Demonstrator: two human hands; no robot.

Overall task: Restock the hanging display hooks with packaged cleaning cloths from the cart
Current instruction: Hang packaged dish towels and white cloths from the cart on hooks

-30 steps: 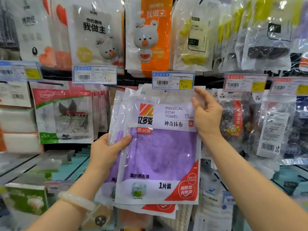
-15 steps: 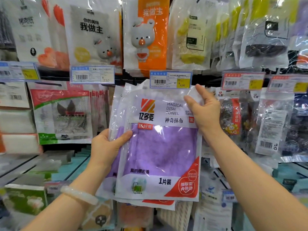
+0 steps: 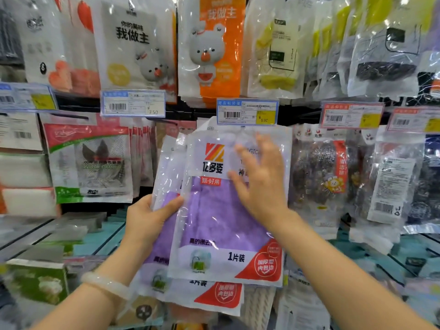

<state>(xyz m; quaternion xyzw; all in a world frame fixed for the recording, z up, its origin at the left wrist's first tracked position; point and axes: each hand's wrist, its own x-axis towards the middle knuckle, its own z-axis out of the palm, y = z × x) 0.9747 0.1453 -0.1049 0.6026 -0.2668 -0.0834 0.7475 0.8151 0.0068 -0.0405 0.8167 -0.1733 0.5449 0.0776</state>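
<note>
A stack of purple dish towel packs (image 3: 214, 217) hangs in front of the display, its top edge reaching up under a blue price tag (image 3: 247, 112). My left hand (image 3: 147, 217) grips the stack's left edge, thumb across the front pack. My right hand (image 3: 259, 179) is blurred, fingers spread, in front of the front pack's upper right; it holds nothing. The hook itself is hidden behind the tag and packs.
Bear-printed packs (image 3: 212, 48) and yellow glove packs (image 3: 273, 51) hang above. Scourer packs (image 3: 319, 177) hang at the right, a green and red pack (image 3: 90, 163) at the left. Low shelves (image 3: 90, 232) with boxed goods lie below.
My right hand has let go of the pack's top right corner and moved down and left, now open in front of the pack. The stack has shifted slightly upward toward the tag.
</note>
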